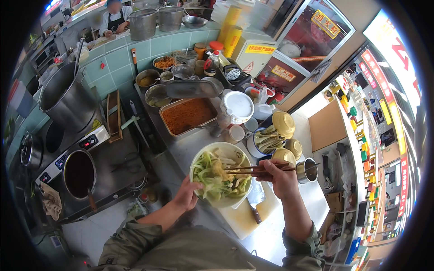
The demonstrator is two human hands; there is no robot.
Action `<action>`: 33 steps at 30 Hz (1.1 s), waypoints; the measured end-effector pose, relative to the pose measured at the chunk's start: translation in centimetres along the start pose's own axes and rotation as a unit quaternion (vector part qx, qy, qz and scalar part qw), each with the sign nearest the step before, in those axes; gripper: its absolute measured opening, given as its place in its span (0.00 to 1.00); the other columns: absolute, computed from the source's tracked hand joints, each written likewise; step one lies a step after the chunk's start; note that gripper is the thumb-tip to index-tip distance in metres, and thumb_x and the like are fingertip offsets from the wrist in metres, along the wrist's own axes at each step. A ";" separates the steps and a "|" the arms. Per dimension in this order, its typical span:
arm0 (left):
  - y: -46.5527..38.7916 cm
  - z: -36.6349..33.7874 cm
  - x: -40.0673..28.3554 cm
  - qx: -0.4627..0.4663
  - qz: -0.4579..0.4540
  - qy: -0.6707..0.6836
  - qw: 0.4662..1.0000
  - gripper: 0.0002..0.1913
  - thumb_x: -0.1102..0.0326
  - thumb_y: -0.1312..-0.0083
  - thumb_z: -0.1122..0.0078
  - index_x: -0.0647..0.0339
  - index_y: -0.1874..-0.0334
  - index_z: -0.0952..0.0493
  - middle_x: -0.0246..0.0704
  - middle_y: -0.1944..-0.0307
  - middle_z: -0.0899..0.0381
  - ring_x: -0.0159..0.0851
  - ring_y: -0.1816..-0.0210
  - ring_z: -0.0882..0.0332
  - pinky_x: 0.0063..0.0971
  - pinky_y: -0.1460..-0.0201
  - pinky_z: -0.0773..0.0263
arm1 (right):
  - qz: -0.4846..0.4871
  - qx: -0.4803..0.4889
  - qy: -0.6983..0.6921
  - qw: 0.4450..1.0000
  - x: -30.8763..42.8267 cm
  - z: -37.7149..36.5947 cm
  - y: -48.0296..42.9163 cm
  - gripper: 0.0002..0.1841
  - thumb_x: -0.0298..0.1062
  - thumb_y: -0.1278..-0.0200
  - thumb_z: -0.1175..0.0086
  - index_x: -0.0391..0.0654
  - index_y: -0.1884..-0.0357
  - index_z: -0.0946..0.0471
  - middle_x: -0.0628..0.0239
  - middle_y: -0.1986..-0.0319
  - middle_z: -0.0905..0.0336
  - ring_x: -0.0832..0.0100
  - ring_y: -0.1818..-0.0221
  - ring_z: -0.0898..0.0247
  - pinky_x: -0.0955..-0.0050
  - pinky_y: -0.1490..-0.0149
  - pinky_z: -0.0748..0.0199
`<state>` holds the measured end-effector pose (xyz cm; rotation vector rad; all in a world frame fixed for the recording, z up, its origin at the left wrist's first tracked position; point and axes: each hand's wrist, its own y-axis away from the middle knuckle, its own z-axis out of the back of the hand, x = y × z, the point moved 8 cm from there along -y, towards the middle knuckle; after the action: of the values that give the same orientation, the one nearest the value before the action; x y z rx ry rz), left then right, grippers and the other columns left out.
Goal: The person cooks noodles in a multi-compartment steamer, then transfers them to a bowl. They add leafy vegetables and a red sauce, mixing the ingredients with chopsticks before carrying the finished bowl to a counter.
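My left hand (pixel 188 193) grips the left rim of a pale round bowl (pixel 221 203), its thumb over the edge. Chopped green vegetables (pixel 211 179), whitish pieces and a yellowish clump fill the bowl. In my right hand (pixel 276 175) is a pair of brown chopsticks (pixel 244 169), held from the right with their tips in the yellowish clump. Beneath and right of the bowl lies a cutting board (pixel 237 222) bearing a cleaver-like knife with a brown handle (pixel 256 215). A blue-rimmed white enamel pot (pixel 251 145) of pale strips stands beyond the chopsticks.
A metal tray of reddish-brown food (pixel 187 115) sits ahead, beside a white lidded tub (pixel 238 106). Yellow bowls (pixel 284 124) and a steel cup (pixel 307 170) stand right. At left are a pot of dark liquid (pixel 79 174) and a tall stockpot (pixel 69 98). A co-worker (pixel 116 20) is far off.
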<state>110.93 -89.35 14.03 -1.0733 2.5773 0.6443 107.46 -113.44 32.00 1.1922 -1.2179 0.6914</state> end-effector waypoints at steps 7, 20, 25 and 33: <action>0.4 0.5 -1.4 0.007 -0.029 0.019 0.999 0.32 0.81 0.40 0.47 0.65 0.30 0.35 0.40 0.42 0.22 0.41 0.43 0.18 0.34 0.41 0.18 | 0.095 0.060 0.115 0.987 2.9 -4.0 3.3 0.10 0.27 0.26 0.42 0.30 0.54 0.17 0.49 0.64 0.12 0.59 0.60 0.11 0.68 0.55 0.12; 1.8 0.9 -4.9 -0.005 -0.078 0.046 0.996 0.32 0.79 0.40 0.49 0.65 0.29 0.37 0.42 0.39 0.23 0.43 0.39 0.20 0.37 0.36 0.22 | 0.304 0.185 0.386 0.851 0.6 -12.8 7.1 0.11 0.15 0.43 0.34 0.34 0.57 0.15 0.50 0.60 0.14 0.56 0.58 0.15 0.68 0.53 0.18; 2.0 1.2 -6.4 0.009 -0.115 0.055 0.992 0.32 0.78 0.40 0.47 0.65 0.29 0.36 0.42 0.39 0.23 0.43 0.39 0.21 0.38 0.36 0.23 | 0.410 0.177 0.411 0.795 -0.3 -14.3 7.7 0.13 0.15 0.43 0.34 0.34 0.56 0.16 0.50 0.58 0.14 0.50 0.54 0.16 0.63 0.51 0.18; 2.5 2.6 -8.2 -0.020 -0.135 0.092 0.986 0.32 0.79 0.38 0.49 0.64 0.28 0.38 0.43 0.38 0.24 0.44 0.38 0.21 0.40 0.33 0.24 | 0.432 0.124 0.398 0.800 -1.6 -15.4 6.0 0.12 0.16 0.41 0.34 0.34 0.55 0.16 0.52 0.56 0.14 0.55 0.54 0.16 0.65 0.51 0.18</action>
<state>114.95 -81.52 15.92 -1.5285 2.5080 0.5528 106.73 -96.94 33.67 0.3406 -0.8832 1.8634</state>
